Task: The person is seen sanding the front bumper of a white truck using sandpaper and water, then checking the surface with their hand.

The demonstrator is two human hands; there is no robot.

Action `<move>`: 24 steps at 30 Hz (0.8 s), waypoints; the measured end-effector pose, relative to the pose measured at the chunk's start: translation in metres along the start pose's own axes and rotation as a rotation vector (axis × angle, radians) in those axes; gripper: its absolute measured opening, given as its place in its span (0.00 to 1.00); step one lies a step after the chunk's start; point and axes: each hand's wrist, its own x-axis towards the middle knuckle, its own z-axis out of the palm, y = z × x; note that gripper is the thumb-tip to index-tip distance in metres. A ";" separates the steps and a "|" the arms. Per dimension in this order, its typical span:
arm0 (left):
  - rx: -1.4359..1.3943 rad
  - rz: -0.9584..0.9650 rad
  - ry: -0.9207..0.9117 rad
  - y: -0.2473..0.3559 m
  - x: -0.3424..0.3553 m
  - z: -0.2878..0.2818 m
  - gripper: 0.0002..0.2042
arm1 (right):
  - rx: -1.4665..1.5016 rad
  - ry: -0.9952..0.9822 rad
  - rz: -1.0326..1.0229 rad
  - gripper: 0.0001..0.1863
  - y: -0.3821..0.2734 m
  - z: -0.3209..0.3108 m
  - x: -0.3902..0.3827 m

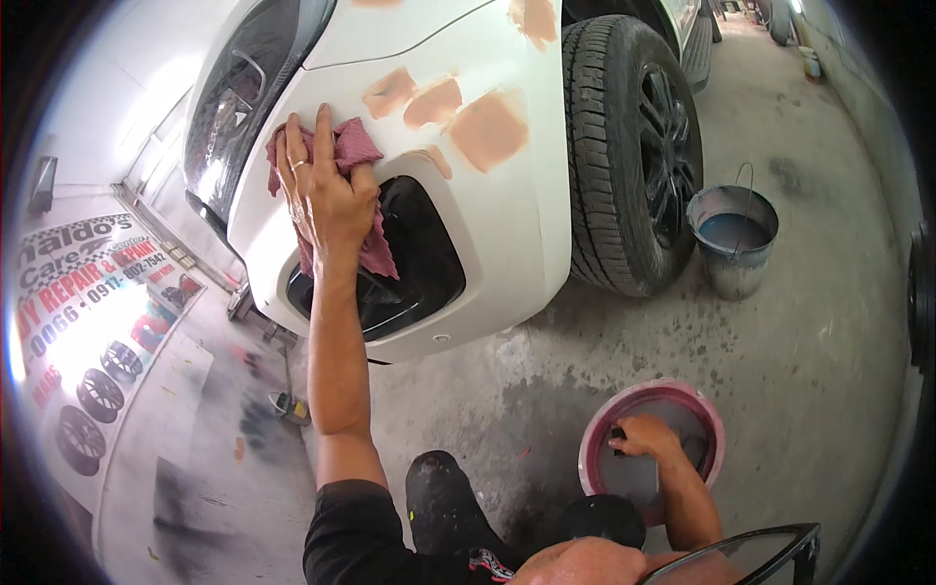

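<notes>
My left hand [327, 195] presses a bunched maroon cloth [359, 146] against the white car bumper [517, 234], beside the headlight and above the black recess [429, 229]. Its fingers stretch over the cloth, whose lower end hangs across that recess. Patches of tan filler [487, 132] mark the paint to the right of the cloth. Down at the lower right, my right hand [643, 437] reaches into a pink-rimmed basin [717, 429] of grey water. Its fingers are closed round a small dark piece [617, 441], whose kind I cannot make out.
A black-wheeled tire [624, 156] stands right of the bumper, with a dirty bucket [736, 268] of dark liquid next to it. A printed banner [97, 322] leans at the left. A small yellow-and-black object [290, 408] lies on the wet, stained floor [546, 370].
</notes>
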 end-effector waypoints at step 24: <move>-0.009 -0.026 -0.015 -0.001 0.000 -0.005 0.32 | -0.008 -0.021 0.016 0.30 -0.004 0.000 -0.002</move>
